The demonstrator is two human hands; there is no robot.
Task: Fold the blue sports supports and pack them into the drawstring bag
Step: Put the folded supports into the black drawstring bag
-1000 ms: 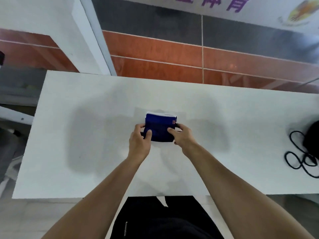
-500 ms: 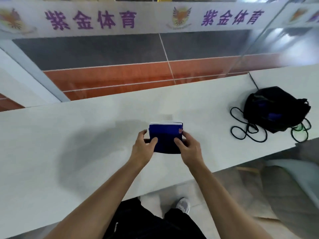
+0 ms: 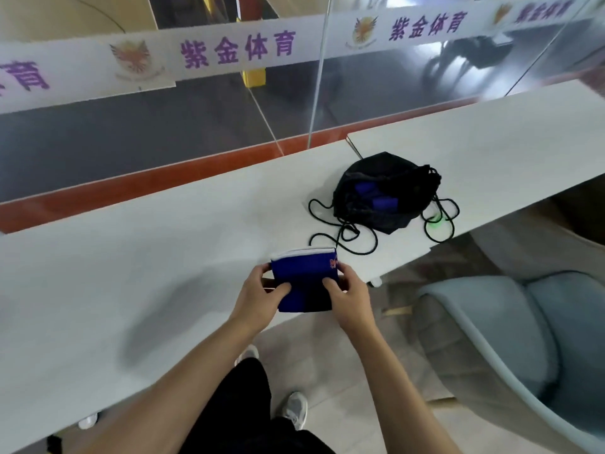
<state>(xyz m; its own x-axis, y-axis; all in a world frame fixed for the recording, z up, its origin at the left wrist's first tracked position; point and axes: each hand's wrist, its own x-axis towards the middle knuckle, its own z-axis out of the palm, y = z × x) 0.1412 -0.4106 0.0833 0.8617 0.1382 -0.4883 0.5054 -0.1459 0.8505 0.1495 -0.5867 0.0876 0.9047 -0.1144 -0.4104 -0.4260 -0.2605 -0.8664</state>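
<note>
A folded blue sports support (image 3: 306,275) with a white inner edge and a small red logo is held near the front edge of the white table (image 3: 131,257). My left hand (image 3: 258,298) grips its left side, thumb on top. My right hand (image 3: 347,296) grips its right side the same way. A black mesh drawstring bag (image 3: 383,191) lies on the table beyond and to the right, with blue pieces showing through the mesh and black cords (image 3: 340,234) looped on the table towards my hands.
A second white table (image 3: 491,142) adjoins at the right. A grey upholstered chair (image 3: 510,339) stands on the floor to the right. A glass partition with a printed banner (image 3: 229,50) runs behind the tables. My legs and shoes show below.
The view has swung right, bringing the bag closer to the centre. Both hands keep their hold on the folded support, which now sits nearer the table's front edge.
</note>
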